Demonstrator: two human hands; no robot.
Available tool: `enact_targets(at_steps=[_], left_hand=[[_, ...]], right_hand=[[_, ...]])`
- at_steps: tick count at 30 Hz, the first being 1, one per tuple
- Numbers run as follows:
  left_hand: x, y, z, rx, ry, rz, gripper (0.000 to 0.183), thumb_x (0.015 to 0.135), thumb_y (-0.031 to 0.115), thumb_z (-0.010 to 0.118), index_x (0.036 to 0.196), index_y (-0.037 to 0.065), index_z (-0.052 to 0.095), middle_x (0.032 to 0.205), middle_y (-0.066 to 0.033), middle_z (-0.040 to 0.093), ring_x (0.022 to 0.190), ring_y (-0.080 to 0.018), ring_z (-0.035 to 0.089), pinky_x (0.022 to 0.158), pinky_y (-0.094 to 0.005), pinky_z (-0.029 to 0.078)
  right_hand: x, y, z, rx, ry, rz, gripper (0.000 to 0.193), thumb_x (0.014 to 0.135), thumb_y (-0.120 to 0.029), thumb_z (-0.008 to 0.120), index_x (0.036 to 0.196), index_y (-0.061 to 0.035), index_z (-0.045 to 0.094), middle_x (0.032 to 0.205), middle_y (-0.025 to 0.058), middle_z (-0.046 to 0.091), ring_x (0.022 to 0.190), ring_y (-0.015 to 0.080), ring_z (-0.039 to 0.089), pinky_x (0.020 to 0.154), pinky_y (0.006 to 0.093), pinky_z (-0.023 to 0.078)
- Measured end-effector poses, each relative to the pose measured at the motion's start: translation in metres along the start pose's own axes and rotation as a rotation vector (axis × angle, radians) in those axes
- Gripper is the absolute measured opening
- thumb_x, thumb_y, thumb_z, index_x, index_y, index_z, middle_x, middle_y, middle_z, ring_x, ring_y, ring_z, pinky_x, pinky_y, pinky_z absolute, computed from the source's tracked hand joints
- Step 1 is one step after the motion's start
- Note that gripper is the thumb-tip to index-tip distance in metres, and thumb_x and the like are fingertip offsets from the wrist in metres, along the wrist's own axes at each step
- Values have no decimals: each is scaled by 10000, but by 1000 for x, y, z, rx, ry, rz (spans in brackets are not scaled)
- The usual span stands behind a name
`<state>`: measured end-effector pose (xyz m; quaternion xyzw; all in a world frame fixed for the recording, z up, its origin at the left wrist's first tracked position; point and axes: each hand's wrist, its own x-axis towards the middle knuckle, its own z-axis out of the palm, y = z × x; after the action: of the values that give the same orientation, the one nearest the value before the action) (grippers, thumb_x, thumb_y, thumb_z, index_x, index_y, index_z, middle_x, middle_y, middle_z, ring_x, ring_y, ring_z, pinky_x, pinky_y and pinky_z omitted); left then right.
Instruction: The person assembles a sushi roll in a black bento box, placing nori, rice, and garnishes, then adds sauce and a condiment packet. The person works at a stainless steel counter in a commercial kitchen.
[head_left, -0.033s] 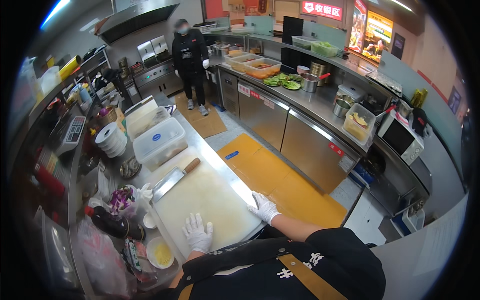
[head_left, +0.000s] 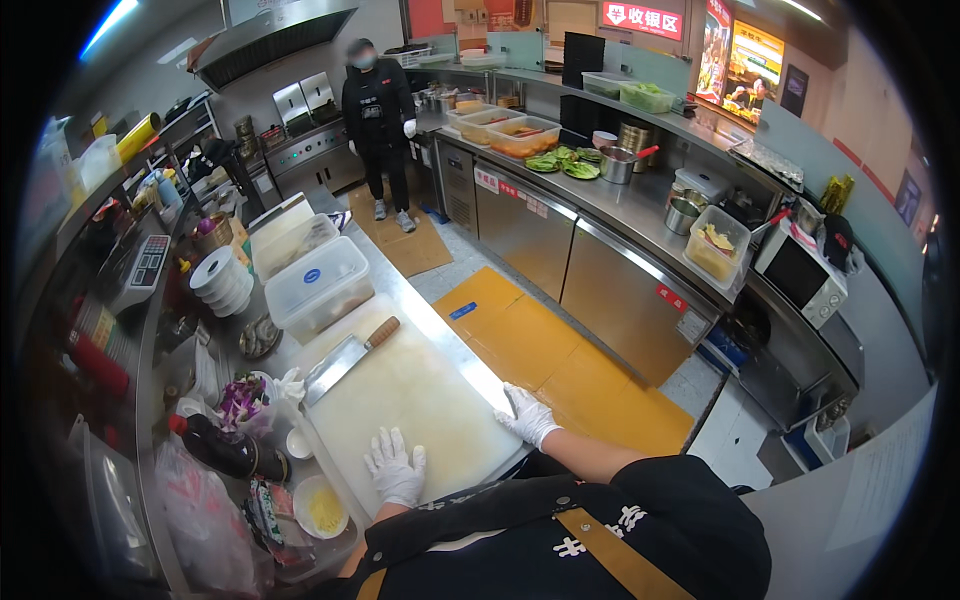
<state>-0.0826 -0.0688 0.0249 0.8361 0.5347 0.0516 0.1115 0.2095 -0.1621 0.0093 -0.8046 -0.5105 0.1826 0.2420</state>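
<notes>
My left hand (head_left: 397, 468), in a white glove, lies flat with spread fingers on a large white cutting board (head_left: 425, 395). My right hand (head_left: 528, 415), gloved too, rests at the right edge of the steel counter (head_left: 455, 350), beside the board's near corner. Its thumb stands apart from the fingers, and nothing shows in its grasp. Across the far left part of the board lies a cleaver (head_left: 350, 358) with a wooden handle; neither hand touches it. Just beyond the board stands a lidded plastic container (head_left: 318, 285).
To the left are a dark bottle (head_left: 225, 447), a bowl of yellow shreds (head_left: 322, 508), chopped purple vegetable (head_left: 245, 400) and stacked white bowls (head_left: 222, 282). A masked person (head_left: 380, 120) stands at the aisle's far end. Opposite runs a steel counter with a pot (head_left: 618, 165) and microwave (head_left: 800, 272).
</notes>
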Motion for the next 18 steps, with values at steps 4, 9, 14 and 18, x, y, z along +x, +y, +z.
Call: enact_targets(at_steps=[4,9,14,18], left_hand=[[2,1,1,-7,4,28,740,953,543,391,1534,103,267,1609,-144,188,1471,-362,169,1176,-566,80],[0,1,-2,6,-5,1,733,961,540,383,1537,104,261,1614,-137,175,1473,-361,163,1181,-553,83],[0,3,-4,22,-11,-6,735,966,551,369,1541,107,255,1620,-121,166,1475,-352,162,1186,-545,79],[-1,2,-3,30,-1,0,735,964,557,364,1539,112,261,1621,-117,166,1474,-349,170,1186,-544,78]], right_hand=[[-4,2,-4,16,1,41,797,893,-559,546,1470,-49,340,1474,181,420,1352,319,427,1094,399,371],[-3,1,-3,28,-10,37,792,895,-545,554,1476,-54,332,1463,187,430,1341,325,440,1088,404,378],[-1,2,1,-11,13,30,795,898,-543,554,1477,-47,327,1455,195,438,1340,324,441,1082,406,386],[-3,3,1,34,49,-11,748,898,-523,562,1438,-36,389,1446,196,448,1338,323,442,1085,400,384]])
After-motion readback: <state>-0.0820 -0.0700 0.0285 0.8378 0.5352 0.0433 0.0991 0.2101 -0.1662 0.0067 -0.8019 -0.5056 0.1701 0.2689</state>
